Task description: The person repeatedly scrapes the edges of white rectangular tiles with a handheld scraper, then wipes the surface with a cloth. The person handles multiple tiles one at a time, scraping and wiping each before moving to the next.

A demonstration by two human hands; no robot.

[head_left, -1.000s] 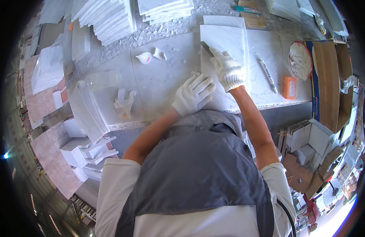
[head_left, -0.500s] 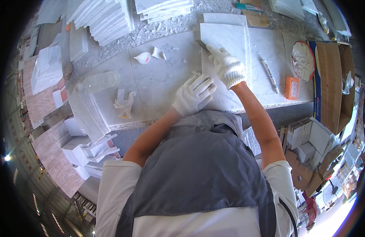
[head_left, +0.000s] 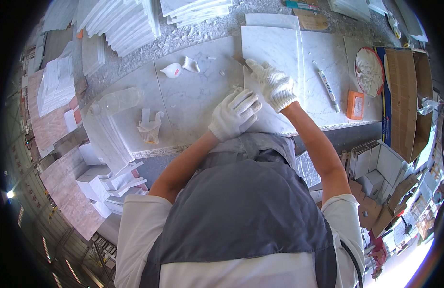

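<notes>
A white marble slab [head_left: 267, 45] lies in front of me, on top of another pale slab [head_left: 272, 20] whose far end shows beyond it. My right hand [head_left: 275, 87], in a white knit glove, is closed round a thin, flat, dark metal tool [head_left: 239, 60] and holds it at the top slab's left edge. Most of the tool is hidden by the glove, so its exact kind is unclear. Gloved as well, my left hand [head_left: 235, 114] rests with fingers stretched out near the slab's near left corner, holding nothing.
Left on the bench sit a white bulb-shaped bottle [head_left: 171, 70], a clear bottle [head_left: 118, 101] and a cut glove piece [head_left: 150, 126]. Rightward are a paint marker [head_left: 326, 86], an orange block [head_left: 355, 105], a round container [head_left: 369, 72] and a cardboard box [head_left: 400, 96]. Tile stacks [head_left: 128, 29] stand behind.
My right hand has shifted slightly toward me along the slab's left edge, and the tool in it is tilted differently. The left hand stays in place.
</notes>
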